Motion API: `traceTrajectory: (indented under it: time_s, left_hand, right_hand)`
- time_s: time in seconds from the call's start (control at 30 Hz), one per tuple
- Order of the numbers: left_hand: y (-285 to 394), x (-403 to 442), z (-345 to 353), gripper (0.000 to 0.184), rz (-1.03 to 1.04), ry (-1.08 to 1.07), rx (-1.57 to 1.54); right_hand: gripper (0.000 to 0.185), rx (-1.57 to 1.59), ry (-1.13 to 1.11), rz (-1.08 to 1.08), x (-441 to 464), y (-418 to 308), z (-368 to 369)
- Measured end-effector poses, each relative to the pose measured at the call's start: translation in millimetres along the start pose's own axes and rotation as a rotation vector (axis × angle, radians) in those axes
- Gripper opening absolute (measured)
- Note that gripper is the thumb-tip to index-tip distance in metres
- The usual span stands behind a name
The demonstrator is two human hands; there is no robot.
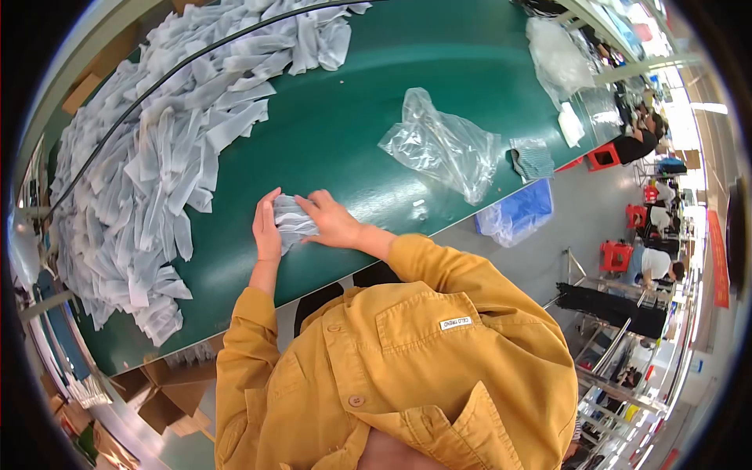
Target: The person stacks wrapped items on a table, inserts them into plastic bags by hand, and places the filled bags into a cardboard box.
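A small bundle of pale grey packets (293,218) lies on the green table in front of me, its layers slightly fanned. My left hand (267,229) presses along the bundle's left side with its fingers together. On the opposite side, my right hand (335,222) grips the bundle with bent fingers and thumb. To the left spreads a big heap of similar whitish-grey thin packets (153,168); what they contain is too unclear to tell.
A crumpled clear plastic bag (445,145) and a striped folded cloth (532,159) lie to the right on the green table (337,125). A black cable (168,74) crosses above the heap. Beside the table's edge stands a blue bin (523,210). Cardboard boxes (184,384) are at lower left; people sit far right.
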State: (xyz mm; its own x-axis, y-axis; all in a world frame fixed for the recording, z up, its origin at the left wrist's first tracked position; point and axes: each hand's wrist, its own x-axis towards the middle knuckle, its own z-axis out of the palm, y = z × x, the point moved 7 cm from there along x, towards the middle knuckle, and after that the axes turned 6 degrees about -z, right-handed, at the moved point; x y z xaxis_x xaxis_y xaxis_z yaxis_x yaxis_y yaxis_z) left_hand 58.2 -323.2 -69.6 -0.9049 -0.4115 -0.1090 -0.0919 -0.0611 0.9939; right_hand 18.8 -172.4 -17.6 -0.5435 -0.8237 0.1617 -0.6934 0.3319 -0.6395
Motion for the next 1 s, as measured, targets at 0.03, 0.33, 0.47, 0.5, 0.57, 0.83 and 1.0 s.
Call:
traceTrajectory:
  time_s: [0.03,0.33,0.47,0.5,0.57,0.83,1.0]
  left_hand:
    - [-1.7,-0.8,10.4,0.039,-0.104,-0.006,-0.150]
    - [126.8,-61.5,262.7,0.047,0.331,-0.412,0.422]
    - [119.6,-66.2,381.7,0.042,0.598,-0.294,0.630]
    - [104.4,-61.5,401.3,0.037,0.608,-0.306,0.669]
    - [61.5,-48.5,426.3,0.025,0.490,-0.456,0.703]
    - [123.9,-43.0,391.9,0.024,0.530,-0.483,0.511]
    - [144.4,-39.5,393.5,0.032,0.538,-0.653,0.559]
  right_hand:
    - [0.090,0.055,0.048,0.048,-18.5,5.0,-15.6]
    - [0.044,0.627,0.785,0.642,-273.2,102.0,-281.0]
    - [0.053,0.512,0.821,0.621,-326.7,147.0,-315.1]
    - [0.053,0.463,0.735,0.682,-338.2,160.0,-309.7]
    - [0.056,0.451,0.566,0.734,-340.6,171.3,-296.5]
    - [0.072,0.187,0.145,0.409,-241.1,214.7,-268.0]
    - [0.036,1.790,0.535,0.766,-197.3,219.4,-219.3]
